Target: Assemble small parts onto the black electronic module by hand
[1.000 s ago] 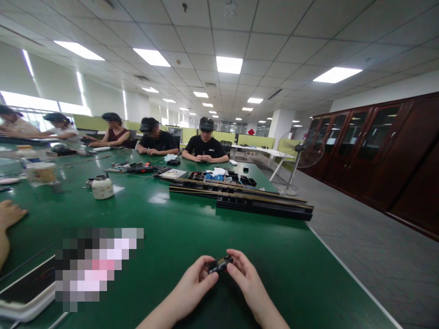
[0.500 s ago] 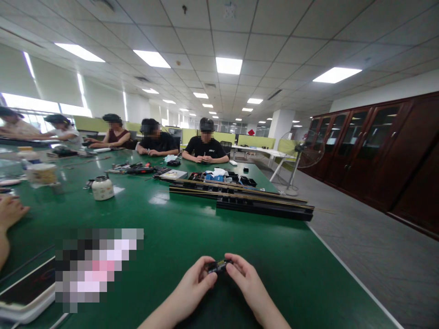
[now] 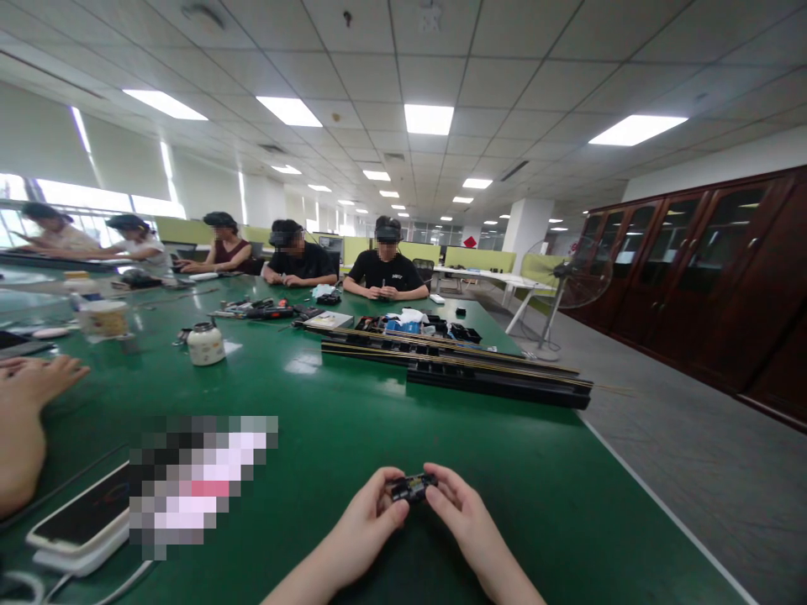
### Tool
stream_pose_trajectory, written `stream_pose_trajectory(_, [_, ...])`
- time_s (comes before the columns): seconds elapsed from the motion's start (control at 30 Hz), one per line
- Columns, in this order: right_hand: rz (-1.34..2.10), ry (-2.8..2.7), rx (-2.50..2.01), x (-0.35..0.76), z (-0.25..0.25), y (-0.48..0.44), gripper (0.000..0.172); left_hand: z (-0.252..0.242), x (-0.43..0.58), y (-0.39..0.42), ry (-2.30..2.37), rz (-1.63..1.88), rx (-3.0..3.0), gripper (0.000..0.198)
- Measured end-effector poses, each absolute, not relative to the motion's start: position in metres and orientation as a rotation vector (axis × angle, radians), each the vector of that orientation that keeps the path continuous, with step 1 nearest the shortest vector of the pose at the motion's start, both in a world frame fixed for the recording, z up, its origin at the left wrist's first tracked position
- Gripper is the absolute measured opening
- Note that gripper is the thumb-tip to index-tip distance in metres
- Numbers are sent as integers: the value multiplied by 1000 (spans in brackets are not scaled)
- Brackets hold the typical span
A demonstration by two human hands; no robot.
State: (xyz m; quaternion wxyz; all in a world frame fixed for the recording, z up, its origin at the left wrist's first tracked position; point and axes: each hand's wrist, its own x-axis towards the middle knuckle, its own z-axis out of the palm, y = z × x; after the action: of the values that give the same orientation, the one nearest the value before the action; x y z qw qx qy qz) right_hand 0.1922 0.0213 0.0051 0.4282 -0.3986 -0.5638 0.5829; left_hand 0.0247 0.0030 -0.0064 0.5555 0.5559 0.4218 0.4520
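Between my two hands, just above the near part of the green table (image 3: 353, 437), is a small black plastic part (image 3: 413, 487) with yellowish detail on its upper face. It is too small to name more exactly. My left hand (image 3: 371, 508) pinches its left end between thumb and fingers. At its right end, my right hand (image 3: 457, 500) grips it the same way. Fingertips cover both ends of the part; its middle shows.
A phone (image 3: 81, 508) lies on a white block at the left, beside a blurred-out patch. A co-worker's hand (image 3: 38, 382) rests behind it. Long black rails (image 3: 498, 386) with thin brass-coloured rods lie ahead. A white jar (image 3: 206, 344) stands left of them. Several people sit across the table.
The view has shifted slightly left. The black part is tilted so that more of its yellowish face shows. Both hands keep hold of it. The co-worker's hand reaches further into view.
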Motion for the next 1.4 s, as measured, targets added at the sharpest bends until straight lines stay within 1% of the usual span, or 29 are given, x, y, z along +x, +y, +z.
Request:
stream_pose_trajectory(0.07, [1458,-1405,-991,192,4,22,50,-9,25,4,981,1099,1268,53])
stream_pose_trajectory(0.13, [1452,-1398,-989,192,2,22,50,-11,25,5,968,1124,1243,58])
stream_pose_trajectory(0.3, [1434,-1399,-986,192,1,23,48,-9,24,4,1011,1075,1308,54])
stream_pose_trajectory(0.47, [1429,-1412,-978,191,2,22,47,-5,24,2,1062,1053,1327,55])
stream_pose_trajectory(0.67, [1436,-1408,-985,191,2,23,44,-4,23,3,1077,1036,1396,34])
stream_pose_trajectory(0.8, [1452,-1417,-1004,191,2,23,44,-4,23,2,1061,1066,1403,32])
stream_pose_trajectory(0.87, [1452,-1418,-1007,191,2,23,44,-5,24,3,1031,1067,1376,34])
stream_pose_trajectory(1.0, [1454,-1414,-1000,191,0,23,43,-11,25,4,969,1082,1303,50])
stream_pose_trajectory(1.03, [1455,-1415,-998,191,0,23,43,-11,25,5,969,1084,1296,51])
stream_pose_trajectory(1.2, [1449,-1400,-982,191,-3,24,45,-5,25,3,1024,1063,1351,34])
stream_pose_trajectory(1.4, [1421,-1446,-933,190,-7,25,46,-3,25,2,991,1109,1352,30])
